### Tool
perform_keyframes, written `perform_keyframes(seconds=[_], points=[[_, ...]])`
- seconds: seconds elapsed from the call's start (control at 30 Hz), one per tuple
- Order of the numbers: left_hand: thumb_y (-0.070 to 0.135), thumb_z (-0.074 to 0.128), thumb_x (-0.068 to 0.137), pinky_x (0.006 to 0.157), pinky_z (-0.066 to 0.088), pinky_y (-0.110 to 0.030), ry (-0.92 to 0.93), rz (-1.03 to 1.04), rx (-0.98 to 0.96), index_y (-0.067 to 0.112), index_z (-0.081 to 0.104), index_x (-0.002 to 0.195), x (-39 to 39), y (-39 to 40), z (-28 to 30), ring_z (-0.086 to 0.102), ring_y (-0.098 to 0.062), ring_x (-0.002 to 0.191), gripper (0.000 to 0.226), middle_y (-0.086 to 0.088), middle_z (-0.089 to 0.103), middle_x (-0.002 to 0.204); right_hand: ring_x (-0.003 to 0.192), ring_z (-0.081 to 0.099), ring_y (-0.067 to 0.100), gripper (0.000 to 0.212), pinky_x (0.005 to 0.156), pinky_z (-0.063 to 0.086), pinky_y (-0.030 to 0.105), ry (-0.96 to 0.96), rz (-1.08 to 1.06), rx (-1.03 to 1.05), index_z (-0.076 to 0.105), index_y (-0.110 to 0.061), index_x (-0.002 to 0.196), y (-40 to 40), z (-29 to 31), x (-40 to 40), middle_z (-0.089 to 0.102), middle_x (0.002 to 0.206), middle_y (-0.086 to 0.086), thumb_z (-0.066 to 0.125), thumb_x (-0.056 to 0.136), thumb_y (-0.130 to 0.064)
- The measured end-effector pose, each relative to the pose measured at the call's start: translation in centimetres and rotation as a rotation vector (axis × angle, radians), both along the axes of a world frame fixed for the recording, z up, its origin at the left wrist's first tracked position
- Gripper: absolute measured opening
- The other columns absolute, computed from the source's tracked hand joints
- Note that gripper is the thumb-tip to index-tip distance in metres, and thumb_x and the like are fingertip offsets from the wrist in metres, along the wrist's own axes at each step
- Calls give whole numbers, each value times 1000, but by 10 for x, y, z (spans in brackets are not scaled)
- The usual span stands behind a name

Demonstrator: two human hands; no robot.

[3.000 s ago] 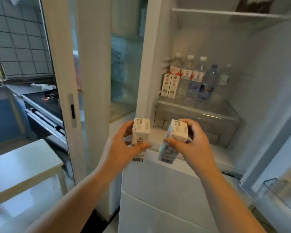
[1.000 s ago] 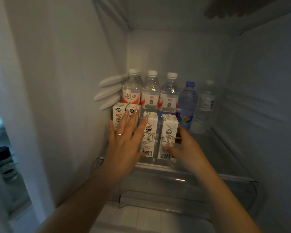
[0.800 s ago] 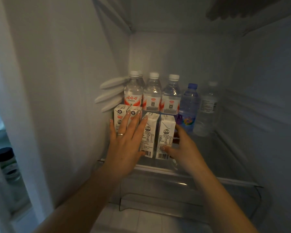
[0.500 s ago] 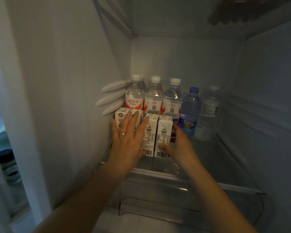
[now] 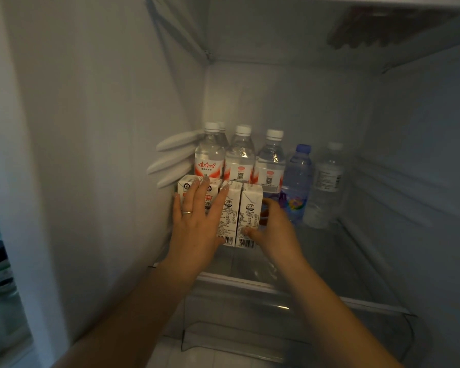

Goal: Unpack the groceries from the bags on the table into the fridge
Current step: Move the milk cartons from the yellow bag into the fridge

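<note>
Two small milk cartons stand upright side by side on the glass fridge shelf (image 5: 316, 264), their long axes vertical, in front of a row of water bottles (image 5: 241, 155). The left carton (image 5: 227, 213) lies directly under the left hand (image 5: 197, 221), whose straight, spread fingers (image 5: 222, 197) press flat against its face and reach over two shorter cartons (image 5: 189, 187) behind it (a ring shows on one finger). The right carton (image 5: 250, 213) sits just left of the right hand (image 5: 272, 229), which pinches it, thumb at its lower front corner and fingers curled round its right side. Each hand is nearest its own carton, so the likely next move is simply to let go and draw straight back. The cartons are smooth, printed paperboard with folded gable tops, light and easily tipped; the bottles are clear ribbed plastic with white caps, one with a blue cap.
</note>
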State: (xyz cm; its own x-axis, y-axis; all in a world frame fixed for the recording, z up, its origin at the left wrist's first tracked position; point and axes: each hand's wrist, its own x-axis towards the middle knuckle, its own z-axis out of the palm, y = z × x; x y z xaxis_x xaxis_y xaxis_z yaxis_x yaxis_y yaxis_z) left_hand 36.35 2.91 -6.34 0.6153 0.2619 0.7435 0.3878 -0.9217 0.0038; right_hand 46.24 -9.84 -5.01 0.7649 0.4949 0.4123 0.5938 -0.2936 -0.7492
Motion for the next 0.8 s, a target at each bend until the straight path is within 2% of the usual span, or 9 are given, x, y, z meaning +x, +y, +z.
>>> perform_keyframes(seconds=[0.1,0.2,0.27,0.3,0.4,0.47,0.63,0.8], points=[[37,92,41,104,18,-56,6,-9,-8,21,28,142,-2,-2,1,30,-40,135,120,-21,34,145,103,59,11,64,86,54,38,-13,-17,-25,43,-22,125,-1,1,-2,57,121,-2,78,72,-12],[38,91,44,103,24,-58,-7,-29,-35,22,27,141,-10,-6,3,31,-39,135,118,-20,35,145,96,55,4,65,79,51,22,-43,-18,-67,44,-23,127,-8,4,-4,56,122,-5,79,72,-17],[36,89,49,103,31,-63,-13,-64,-60,21,28,141,-19,-9,4,32,-38,134,111,-19,36,145,93,50,-1,69,73,42,10,-84,-16,-92,44,-23,130,-15,8,-7,53,122,-8,80,71,-20],[36,88,53,101,33,-63,-11,-90,-73,20,31,140,-24,-10,5,32,-38,134,105,-18,37,144,94,49,-1,70,75,41,10,-117,-22,-110,44,-24,131,-19,9,-9,52,121,-9,80,71,-22],[34,84,62,102,35,-59,-3,-158,-97,18,46,135,-38,-13,7,38,-35,130,84,-13,46,138,109,53,11,70,92,46,28,-248,-66,-178,48,-26,133,-33,11,-18,54,126,-5,79,71,-28],[33,82,65,103,36,-54,5,-195,-101,18,51,132,-47,-16,7,43,-31,125,75,-10,51,133,114,52,14,70,95,46,35,-324,-91,-213,48,-29,133,-44,12,-28,55,128,-4,79,71,-31],[31,81,67,100,39,-53,42,-289,-107,17,53,131,-72,-30,1,47,-32,120,72,-10,54,129,121,46,20,71,97,41,32,-414,-176,-331,44,-24,137,-75,16,-73,50,134,1,76,73,-25],[32,83,63,96,41,-50,64,-408,-124,18,56,127,-103,-51,-11,51,-32,113,70,-7,58,122,122,45,27,69,96,42,36,-442,-284,-450,46,-22,136,-107,11,-128,49,134,4,75,73,-27]])
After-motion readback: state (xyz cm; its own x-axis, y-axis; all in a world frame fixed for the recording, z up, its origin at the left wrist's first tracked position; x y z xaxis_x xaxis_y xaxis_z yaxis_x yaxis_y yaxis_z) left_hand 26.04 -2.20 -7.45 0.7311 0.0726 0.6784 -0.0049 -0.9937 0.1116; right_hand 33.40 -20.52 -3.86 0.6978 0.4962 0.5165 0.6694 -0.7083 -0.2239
